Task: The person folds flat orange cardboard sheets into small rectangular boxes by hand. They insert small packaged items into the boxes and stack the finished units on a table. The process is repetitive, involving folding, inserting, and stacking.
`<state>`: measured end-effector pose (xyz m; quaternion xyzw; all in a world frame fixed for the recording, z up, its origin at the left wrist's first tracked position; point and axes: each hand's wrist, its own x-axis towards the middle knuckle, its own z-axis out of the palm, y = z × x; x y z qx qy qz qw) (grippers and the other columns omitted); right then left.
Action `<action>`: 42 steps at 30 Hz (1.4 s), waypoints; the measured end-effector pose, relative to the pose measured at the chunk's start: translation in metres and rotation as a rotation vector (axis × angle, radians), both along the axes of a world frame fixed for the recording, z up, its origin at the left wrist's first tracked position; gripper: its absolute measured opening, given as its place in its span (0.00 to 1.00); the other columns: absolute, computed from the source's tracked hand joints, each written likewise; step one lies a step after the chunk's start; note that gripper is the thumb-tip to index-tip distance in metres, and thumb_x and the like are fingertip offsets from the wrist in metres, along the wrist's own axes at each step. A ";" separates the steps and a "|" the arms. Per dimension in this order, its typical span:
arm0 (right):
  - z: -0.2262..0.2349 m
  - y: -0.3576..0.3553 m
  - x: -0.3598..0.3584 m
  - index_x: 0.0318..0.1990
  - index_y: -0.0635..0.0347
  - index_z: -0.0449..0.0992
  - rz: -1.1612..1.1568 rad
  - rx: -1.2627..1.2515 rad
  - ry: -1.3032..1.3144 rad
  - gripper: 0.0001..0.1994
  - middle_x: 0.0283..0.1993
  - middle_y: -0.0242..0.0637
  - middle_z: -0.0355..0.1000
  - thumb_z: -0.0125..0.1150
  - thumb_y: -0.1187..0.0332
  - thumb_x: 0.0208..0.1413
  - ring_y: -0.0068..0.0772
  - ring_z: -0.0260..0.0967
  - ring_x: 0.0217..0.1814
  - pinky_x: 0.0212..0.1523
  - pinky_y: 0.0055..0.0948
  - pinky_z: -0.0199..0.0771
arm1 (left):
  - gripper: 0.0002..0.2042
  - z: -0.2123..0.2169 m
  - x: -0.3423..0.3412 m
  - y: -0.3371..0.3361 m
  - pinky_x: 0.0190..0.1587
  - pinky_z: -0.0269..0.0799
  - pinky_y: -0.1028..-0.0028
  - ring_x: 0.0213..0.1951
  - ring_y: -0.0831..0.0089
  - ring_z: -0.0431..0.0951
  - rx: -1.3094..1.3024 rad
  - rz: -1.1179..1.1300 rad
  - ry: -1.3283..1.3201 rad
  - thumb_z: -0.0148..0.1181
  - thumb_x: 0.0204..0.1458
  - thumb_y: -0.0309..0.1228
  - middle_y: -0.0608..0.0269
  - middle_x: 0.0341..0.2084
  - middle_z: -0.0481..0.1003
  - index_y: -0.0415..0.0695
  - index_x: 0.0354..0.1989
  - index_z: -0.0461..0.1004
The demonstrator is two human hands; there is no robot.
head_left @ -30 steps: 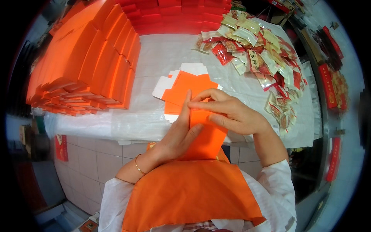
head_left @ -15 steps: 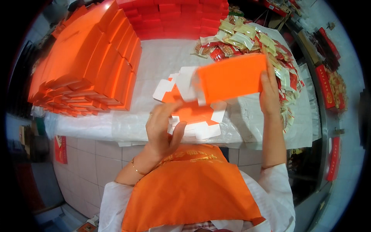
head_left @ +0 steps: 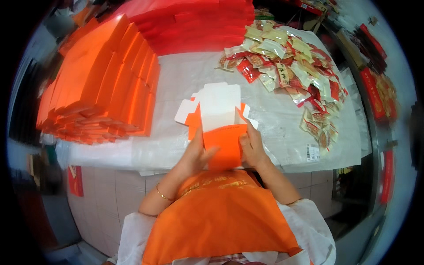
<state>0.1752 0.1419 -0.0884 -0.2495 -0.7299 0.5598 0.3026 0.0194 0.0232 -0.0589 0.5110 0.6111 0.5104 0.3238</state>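
Between my two hands is an orange cardboard box (head_left: pixel 223 143), its white-lined top end open and a white flap standing up at the far side. My left hand (head_left: pixel 194 154) grips its left side, the thumb blurred over the front face. On the right edge, my right hand (head_left: pixel 252 143) is closed around the box, next to a raised side flap. Partly hidden beneath lies a flat orange-and-white carton (head_left: pixel 183 114) on the table.
A tall stack of orange boxes (head_left: pixel 97 84) stands at the left. Red boxes (head_left: pixel 194 28) are piled at the back. Small food packets (head_left: pixel 287 66) lie heaped at the far right on the sheet-covered table (head_left: pixel 176 75). Shelving (head_left: pixel 380 128) runs along the right.
My right hand has brought the orange box from the upper right down to the middle, near my body. My left hand now holds it too, and its white-lined end shows open.
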 end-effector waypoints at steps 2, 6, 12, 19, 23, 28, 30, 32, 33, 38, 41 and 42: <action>-0.014 -0.002 -0.006 0.60 0.67 0.60 -0.110 0.011 0.023 0.22 0.50 0.51 0.70 0.44 0.73 0.56 0.47 0.68 0.54 0.55 0.35 0.66 | 0.26 -0.004 0.007 -0.002 0.58 0.62 0.67 0.57 0.62 0.66 -0.041 -0.034 0.015 0.50 0.57 0.28 0.50 0.55 0.65 0.33 0.62 0.52; -0.026 -0.008 -0.023 0.61 0.67 0.59 -0.230 0.035 0.210 0.23 0.52 0.50 0.69 0.43 0.71 0.58 0.49 0.66 0.57 0.56 0.37 0.66 | 0.23 -0.014 0.024 0.010 0.55 0.65 0.67 0.51 0.61 0.70 0.064 0.192 -0.034 0.50 0.55 0.26 0.50 0.50 0.69 0.32 0.59 0.56; -0.013 0.020 -0.038 0.60 0.67 0.63 0.077 -0.001 0.110 0.24 0.55 0.51 0.68 0.50 0.64 0.58 0.50 0.64 0.59 0.59 0.42 0.63 | 0.18 -0.055 -0.018 0.019 0.50 0.67 0.69 0.45 0.66 0.72 0.100 0.368 0.004 0.50 0.58 0.31 0.53 0.45 0.71 0.33 0.53 0.61; -0.030 0.223 0.016 0.63 0.58 0.62 -0.635 1.138 -0.690 0.33 0.62 0.47 0.63 0.60 0.76 0.44 0.50 0.59 0.63 0.62 0.43 0.59 | 0.20 -0.063 -0.033 0.027 0.52 0.65 0.68 0.47 0.68 0.70 0.198 0.470 -0.212 0.52 0.60 0.37 0.55 0.46 0.70 0.33 0.53 0.62; -0.011 0.263 0.040 0.64 0.53 0.60 -0.238 1.101 -0.780 0.36 0.62 0.47 0.61 0.61 0.77 0.42 0.51 0.60 0.62 0.60 0.42 0.61 | 0.23 -0.068 -0.043 0.032 0.52 0.65 0.69 0.48 0.68 0.69 0.174 0.494 -0.144 0.54 0.58 0.39 0.54 0.47 0.68 0.34 0.54 0.60; 0.010 0.278 0.033 0.60 0.55 0.65 -0.129 0.796 -0.943 0.31 0.46 0.52 0.72 0.63 0.73 0.43 0.51 0.69 0.50 0.51 0.40 0.69 | 0.25 -0.056 -0.032 0.033 0.51 0.66 0.70 0.49 0.69 0.68 0.082 0.501 -0.204 0.58 0.53 0.31 0.54 0.48 0.67 0.33 0.56 0.57; 0.016 0.258 0.033 0.58 0.57 0.66 -0.175 0.675 -0.817 0.28 0.39 0.52 0.72 0.63 0.72 0.45 0.52 0.71 0.45 0.47 0.38 0.70 | 0.25 -0.070 -0.036 0.033 0.52 0.67 0.70 0.49 0.70 0.68 0.170 0.402 -0.049 0.58 0.50 0.26 0.54 0.47 0.67 0.33 0.54 0.57; 0.032 0.225 0.030 0.55 0.64 0.67 -0.199 0.491 -0.799 0.22 0.38 0.48 0.74 0.59 0.72 0.50 0.46 0.72 0.42 0.46 0.31 0.70 | 0.24 -0.070 -0.033 0.030 0.51 0.67 0.71 0.49 0.70 0.69 0.204 0.364 -0.093 0.59 0.48 0.24 0.55 0.46 0.68 0.33 0.53 0.58; 0.045 0.206 0.028 0.54 0.65 0.67 -0.231 0.480 -0.604 0.21 0.39 0.47 0.74 0.58 0.72 0.51 0.44 0.72 0.42 0.47 0.30 0.70 | 0.24 -0.059 -0.027 0.034 0.51 0.68 0.71 0.49 0.71 0.69 0.209 0.361 -0.214 0.59 0.48 0.23 0.55 0.46 0.68 0.33 0.52 0.58; 0.112 0.096 0.004 0.49 0.67 0.70 -0.129 0.499 0.203 0.15 0.45 0.41 0.73 0.56 0.71 0.55 0.35 0.69 0.49 0.51 0.32 0.68 | 0.23 -0.059 -0.023 0.041 0.49 0.69 0.72 0.47 0.71 0.72 0.225 0.343 -0.258 0.61 0.47 0.23 0.55 0.43 0.70 0.34 0.50 0.59; 0.144 0.060 -0.016 0.48 0.60 0.72 0.142 0.868 0.123 0.20 0.47 0.44 0.73 0.61 0.81 0.44 0.48 0.70 0.48 0.50 0.37 0.71 | 0.24 -0.058 -0.022 0.045 0.47 0.69 0.71 0.46 0.71 0.73 0.188 0.316 -0.196 0.63 0.46 0.25 0.55 0.42 0.70 0.36 0.50 0.60; 0.145 0.054 -0.026 0.48 0.59 0.72 0.114 0.963 0.044 0.20 0.43 0.44 0.73 0.63 0.79 0.44 0.50 0.71 0.44 0.45 0.38 0.72 | 0.24 -0.060 -0.023 0.047 0.46 0.69 0.71 0.46 0.71 0.73 0.172 0.318 -0.160 0.64 0.46 0.25 0.55 0.41 0.70 0.36 0.50 0.60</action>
